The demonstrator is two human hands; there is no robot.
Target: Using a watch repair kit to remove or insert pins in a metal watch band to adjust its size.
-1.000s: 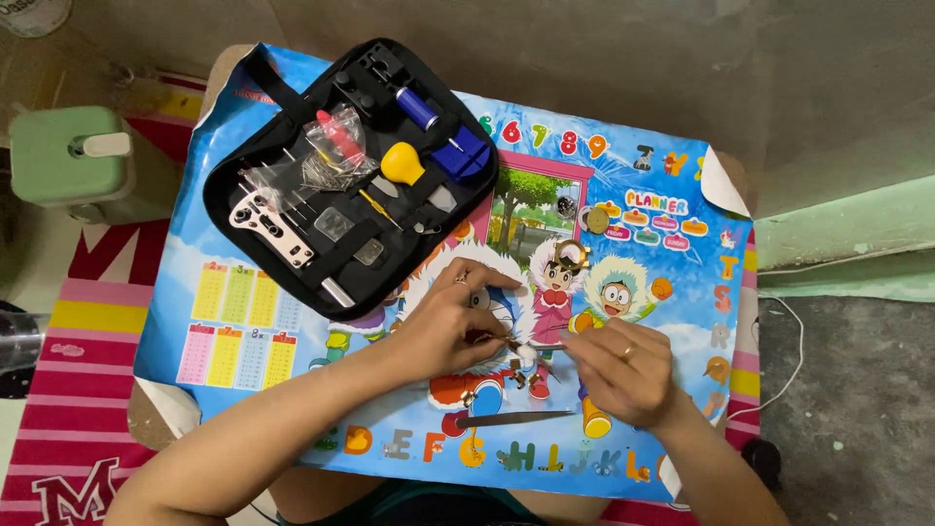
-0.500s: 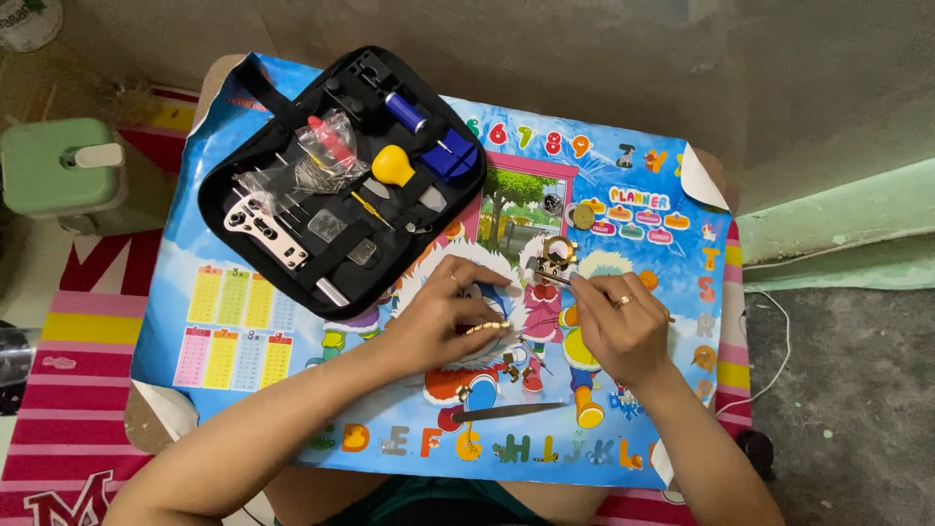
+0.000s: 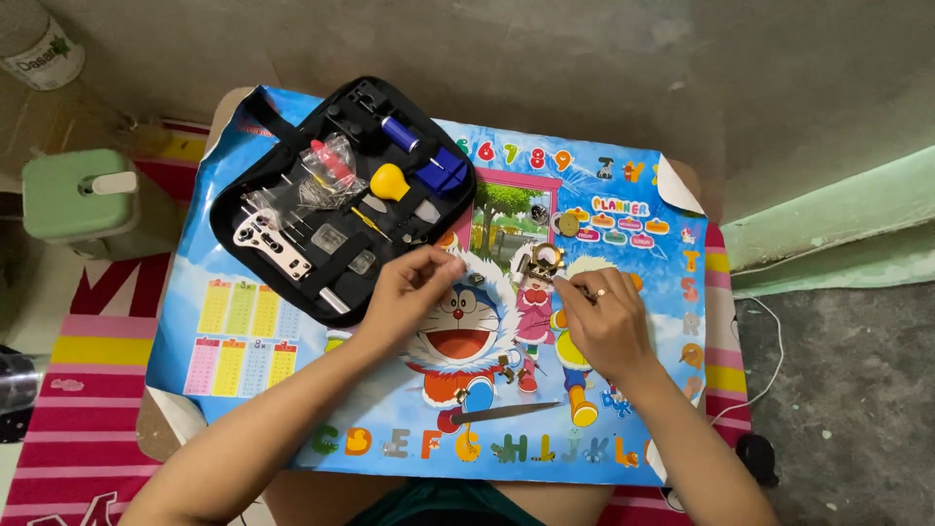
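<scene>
My right hand (image 3: 606,326) pinches a small gold watch part (image 3: 542,261) on the poster (image 3: 292,331), right of centre. My left hand (image 3: 409,292) curls loosely near the tool case (image 3: 341,195), fingers together on something too small to tell. Tweezers (image 3: 506,413) lie near me

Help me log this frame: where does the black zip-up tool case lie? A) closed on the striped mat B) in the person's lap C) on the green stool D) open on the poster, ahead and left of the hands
D: the black tool case lies unzipped on the cartoon poster, its tools showing, ahead and left of both hands.
</scene>
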